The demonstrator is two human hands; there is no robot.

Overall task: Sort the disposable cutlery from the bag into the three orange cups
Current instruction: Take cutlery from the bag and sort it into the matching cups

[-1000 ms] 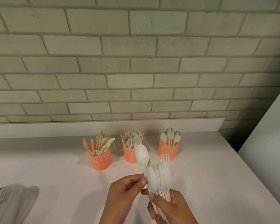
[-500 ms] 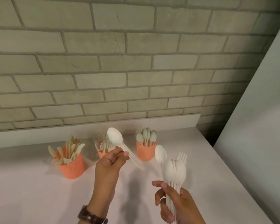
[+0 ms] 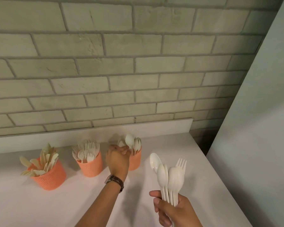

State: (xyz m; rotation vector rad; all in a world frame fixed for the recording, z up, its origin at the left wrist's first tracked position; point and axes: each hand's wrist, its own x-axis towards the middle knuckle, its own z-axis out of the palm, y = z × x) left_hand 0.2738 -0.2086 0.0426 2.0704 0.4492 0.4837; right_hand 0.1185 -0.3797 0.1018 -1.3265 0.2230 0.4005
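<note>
Three orange cups stand in a row near the wall: the left cup (image 3: 49, 179) holds knives, the middle cup (image 3: 91, 166) holds forks, the right cup (image 3: 135, 161) holds spoons. My left hand (image 3: 117, 158) reaches to the right cup and pinches a white spoon (image 3: 129, 140) whose bowl stands above the cup's rim, handle down among the other spoons. My right hand (image 3: 172, 210) grips a bundle of white cutlery (image 3: 168, 176), several spoons and a fork, upright at the lower right. The bag is out of view.
The white counter (image 3: 39, 208) ends at a right edge beside a pale panel (image 3: 261, 128). A low white ledge (image 3: 154, 126) runs under the brick wall behind the cups. A dark watch (image 3: 116, 180) sits on my left wrist.
My left hand carried one spoon from the bundle across to the right cup and lowered it in, handle first. The view has shifted right; my right hand keeps its bundle.
</note>
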